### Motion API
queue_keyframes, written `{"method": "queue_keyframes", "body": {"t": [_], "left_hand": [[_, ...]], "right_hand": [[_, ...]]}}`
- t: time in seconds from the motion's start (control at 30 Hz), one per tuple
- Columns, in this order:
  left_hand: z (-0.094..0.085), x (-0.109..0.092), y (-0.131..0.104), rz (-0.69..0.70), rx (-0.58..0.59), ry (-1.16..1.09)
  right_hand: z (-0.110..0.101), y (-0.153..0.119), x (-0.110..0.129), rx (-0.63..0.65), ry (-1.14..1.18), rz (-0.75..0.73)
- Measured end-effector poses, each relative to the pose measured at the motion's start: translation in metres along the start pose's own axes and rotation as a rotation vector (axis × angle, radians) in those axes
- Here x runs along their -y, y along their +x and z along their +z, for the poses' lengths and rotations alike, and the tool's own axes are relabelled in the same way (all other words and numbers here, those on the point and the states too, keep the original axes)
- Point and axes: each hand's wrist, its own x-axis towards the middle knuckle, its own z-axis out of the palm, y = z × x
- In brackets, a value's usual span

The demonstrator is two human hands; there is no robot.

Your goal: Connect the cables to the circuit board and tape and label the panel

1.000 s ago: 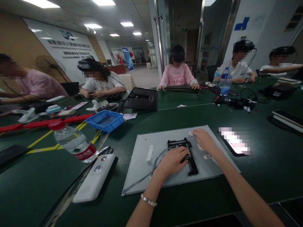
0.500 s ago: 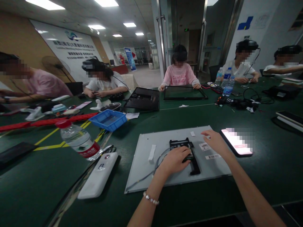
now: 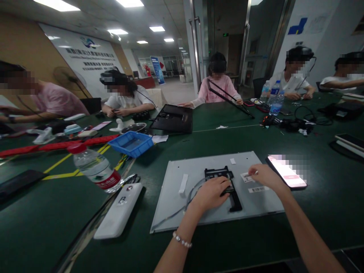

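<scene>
A flat grey-white panel (image 3: pixel 167 201), apparently the back of a display, lies on the green table in front of me. On it sits a black plastic bracket (image 3: pixel 235 201), with a grey cable (image 3: pixel 174 215) running from beside it to the panel's near left corner. My left hand (image 3: pixel 214 191) is closed over the bracket's middle, its fingers covering part of it. Above the white printed labels (image 3: pixel 257 189) on the panel's right side, my right hand (image 3: pixel 263 176) is pinched. What is between its fingertips is too small to make out.
Right of the panel lies a lit phone (image 3: pixel 287 172). To the left are a white device (image 3: pixel 119 212), a water bottle (image 3: pixel 96 168) and a blue tray (image 3: pixel 131 145). Across the table a person holds a black frame (image 3: pixel 230 98) beside a dark panel (image 3: pixel 173 119). Other people sit around.
My right hand has moved slightly right and nearer, and its spread fingers have closed into a pinch. My left hand stays on the bracket. The person opposite has tilted up the black frame.
</scene>
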Motion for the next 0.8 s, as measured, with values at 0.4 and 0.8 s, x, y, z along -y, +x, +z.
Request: {"method": "queue_keyframes", "body": {"t": [0.4, 0.8], "left_hand": [[-0.015, 0.020, -0.003, -0.144, -0.227, -0.075], [-0.021, 0.112, -0.061, -0.620, -0.211, -0.159]], "right_hand": [[-0.004, 0.001, -0.002, -0.116, -0.011, -0.024], [0.007, -0.002, 0.030, -0.138, -0.025, -0.116]]}}
